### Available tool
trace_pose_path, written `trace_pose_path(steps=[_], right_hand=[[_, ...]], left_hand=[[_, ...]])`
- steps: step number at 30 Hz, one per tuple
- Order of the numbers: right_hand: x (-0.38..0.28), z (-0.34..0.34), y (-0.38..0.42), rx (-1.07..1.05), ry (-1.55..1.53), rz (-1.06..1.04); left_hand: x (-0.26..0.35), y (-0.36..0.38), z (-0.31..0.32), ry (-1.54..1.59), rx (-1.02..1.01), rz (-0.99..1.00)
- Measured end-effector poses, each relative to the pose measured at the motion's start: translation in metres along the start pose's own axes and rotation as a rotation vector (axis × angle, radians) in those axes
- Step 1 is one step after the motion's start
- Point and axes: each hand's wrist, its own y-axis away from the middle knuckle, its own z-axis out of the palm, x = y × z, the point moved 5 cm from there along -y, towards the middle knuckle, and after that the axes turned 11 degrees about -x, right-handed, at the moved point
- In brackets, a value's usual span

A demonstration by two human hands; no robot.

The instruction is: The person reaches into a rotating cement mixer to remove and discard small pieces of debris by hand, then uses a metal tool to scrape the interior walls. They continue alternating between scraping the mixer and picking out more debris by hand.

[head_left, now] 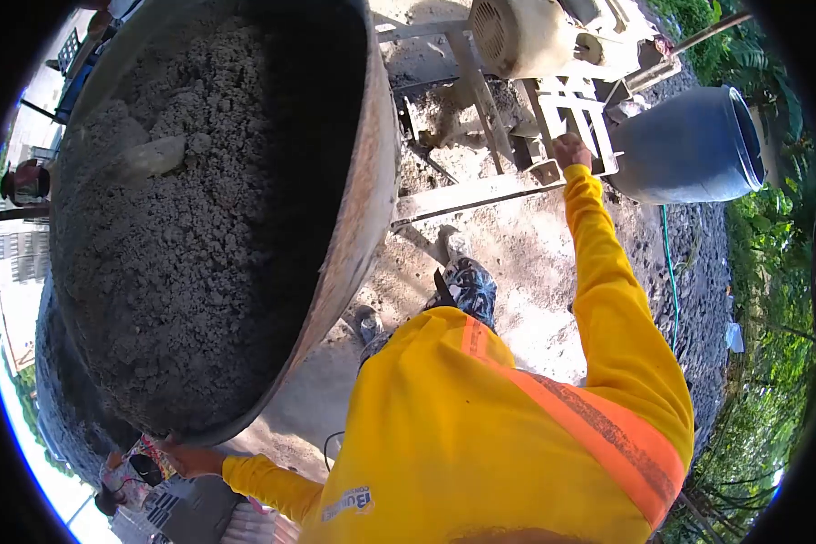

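Observation:
The concrete mixer drum (381, 172) fills the left side, its mouth facing me. Inside it lies grey, crumbly concrete mix (199, 218) with a mixing blade (154, 156) poking out, coated in the same grey. At the drum's lower edge, my left hand (190, 461) holds the rim; part of its fingers is hard to make out. My right hand (571, 151) is stretched forward and closed around a bar of the mixer's metal frame (480, 192), just beside the blue barrel.
A dusty motor (510, 36) sits on the frame at the top. The blue barrel (671, 150) lies to the right, with a green hose (669, 272) and gravel (705, 281) near it. Another person (131, 476) is at the lower left, beyond the drum. Plants line the right edge.

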Motion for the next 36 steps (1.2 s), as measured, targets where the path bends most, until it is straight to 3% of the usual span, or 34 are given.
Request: trace_pose_path(steps=[2,3,7,10,12,14,16,18,19,22,23,24,25,26,29,31,33,34,35,36], right_hand=[[0.021,-0.012,-0.056,-0.046,0.161,0.15],[0.028,-0.017,-0.075,-0.002,0.214,0.167],[0.04,-0.024,-0.132,-0.031,0.422,0.181],[0.053,-0.02,-0.162,-0.031,0.635,0.084],[0.071,-0.011,-0.186,-0.164,0.82,0.113],[0.071,-0.009,-0.192,-0.142,0.868,0.058],[0.066,-0.013,-0.189,-0.126,0.907,0.084],[0.064,-0.011,-0.171,-0.159,0.993,-0.026],[0.067,-0.008,-0.159,-0.22,1.029,-0.152],[0.085,0.013,-0.108,-0.144,0.79,-0.343],[0.087,0.015,-0.083,-0.195,0.584,-0.477],[0.06,0.007,-0.045,-0.334,0.419,-0.412],[0.056,0.006,-0.018,-0.318,0.312,-0.462],[0.049,0.009,-0.002,-0.31,0.251,-0.348],[-0.058,-0.035,0.091,-0.109,0.071,-0.525],[-0.089,-0.062,0.091,-0.059,-0.015,-0.572],[-0.123,-0.103,0.088,-0.058,-0.154,-0.572],[-0.171,-0.129,0.11,-0.122,-0.413,-0.395],[-0.249,-0.157,0.165,-0.126,-0.557,-0.497],[-0.281,-0.168,0.176,0.005,-0.537,-0.708]], left_hand=[[-0.002,0.018,0.008,-0.107,-0.05,0.043],[0.014,0.03,0.013,-0.179,-0.072,0.286],[0.011,0.065,0.027,0.001,-0.099,0.192],[0.029,0.082,0.023,-0.171,0.014,0.061],[0.031,0.086,0.027,-0.207,0.043,0.182],[0.04,0.086,0.032,-0.197,0.0,0.273],[0.018,0.077,0.037,-0.08,-0.005,0.139],[0.045,0.086,0.038,-0.24,0.013,0.32],[0.053,0.091,0.041,-0.166,0.017,0.265],[0.062,0.097,0.044,-0.042,0.005,0.201],[0.061,0.099,0.044,-0.018,-0.005,0.196],[0.062,0.101,0.045,0.013,-0.016,0.182],[0.065,0.102,0.046,0.047,-0.026,0.172],[0.065,0.1,0.048,0.083,-0.035,0.165],[0.08,0.095,0.048,0.117,-0.125,0.215],[0.077,0.084,0.048,0.176,-0.224,0.2],[0.061,0.061,0.044,0.155,-0.234,0.311],[0.053,0.048,0.042,0.15,-0.24,0.367],[0.045,0.034,0.04,0.17,-0.249,0.363],[0.036,0.022,0.034,0.19,-0.257,0.349]])
